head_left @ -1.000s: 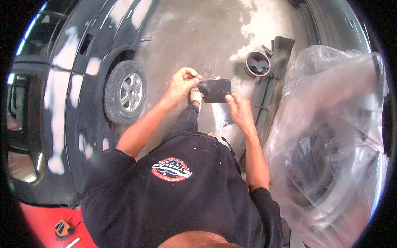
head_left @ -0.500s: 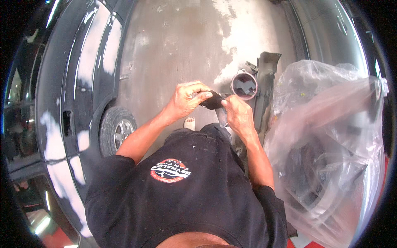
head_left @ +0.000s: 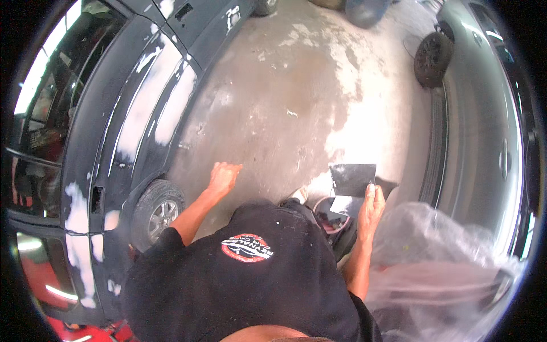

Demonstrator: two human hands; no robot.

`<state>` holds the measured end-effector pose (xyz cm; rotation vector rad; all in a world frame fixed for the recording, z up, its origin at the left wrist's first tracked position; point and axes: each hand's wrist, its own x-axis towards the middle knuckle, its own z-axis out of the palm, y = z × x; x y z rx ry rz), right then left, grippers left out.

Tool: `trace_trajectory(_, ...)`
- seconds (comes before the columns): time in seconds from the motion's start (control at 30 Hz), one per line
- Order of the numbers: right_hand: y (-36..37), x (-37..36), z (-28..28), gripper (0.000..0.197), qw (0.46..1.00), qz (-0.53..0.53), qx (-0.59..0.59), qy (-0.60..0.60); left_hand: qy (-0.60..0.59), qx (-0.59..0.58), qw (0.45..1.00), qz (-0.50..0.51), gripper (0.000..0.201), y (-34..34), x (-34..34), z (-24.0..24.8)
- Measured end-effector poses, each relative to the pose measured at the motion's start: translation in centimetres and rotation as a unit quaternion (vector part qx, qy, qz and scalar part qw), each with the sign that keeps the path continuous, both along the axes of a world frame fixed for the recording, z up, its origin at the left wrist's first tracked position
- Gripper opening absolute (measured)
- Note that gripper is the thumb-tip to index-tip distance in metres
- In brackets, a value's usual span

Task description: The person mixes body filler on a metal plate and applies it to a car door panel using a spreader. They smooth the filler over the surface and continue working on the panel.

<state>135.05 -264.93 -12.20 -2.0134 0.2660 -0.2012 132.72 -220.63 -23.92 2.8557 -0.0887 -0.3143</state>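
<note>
In my right hand [head_left: 371, 206] a dark, squarish sheet of sandpaper [head_left: 354, 180] is pinched at its lower right corner, with the thumb on top. The sheet is spread flat and hangs out over the floor, to the left of my fingers. A small pale piece [head_left: 345, 204] shows just below it; whether my hand also holds this I cannot tell. Under them stands a round bucket [head_left: 329, 230] with a pinkish rim, partly covered by my shirt. Away to the left, my left hand [head_left: 223, 176] is closed, fingers curled and palm hidden.
Along the left runs a dark car [head_left: 199, 34] with whitish sanded patches [head_left: 149, 94] and a wheel [head_left: 161, 214]. A silver car [head_left: 476, 131] stands on the right. Clear plastic sheeting [head_left: 433, 245] bulges beside my right arm. A blue container [head_left: 366, 12] stands far ahead.
My hands have parted: the left let go of the sandpaper and moved left, the right carried it to the right. The sandpaper has opened out flat. The view has shifted farther ahead.
</note>
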Motion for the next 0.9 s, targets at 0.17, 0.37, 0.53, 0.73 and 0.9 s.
trace_trajectory(0.17,-0.7,12.0,2.6,0.034,0.996,0.081,-0.004,-0.030,-0.080,-0.139,0.977,0.140,0.040,-1.9,9.1,1.0)
trace_trajectory(0.37,-1.3,24.5,1.8,0.028,0.988,0.127,-0.056,-0.068,0.110,0.070,0.984,0.121,0.044,-4.1,18.7,-1.9)
trace_trajectory(0.53,-3.9,34.8,2.2,0.030,0.994,0.076,-0.059,-0.058,0.236,0.029,0.958,0.160,0.042,-5.4,31.4,-3.1)
trace_trajectory(0.73,-8.1,46.1,3.0,0.031,0.998,-0.039,-0.017,-0.048,0.022,0.082,0.995,-0.056,0.043,-10.1,46.2,-7.9)
trace_trajectory(0.9,-7.6,55.9,3.8,0.012,0.961,-0.115,0.244,-0.068,0.101,-0.260,0.943,-0.181,0.069,-25.5,63.8,4.3)
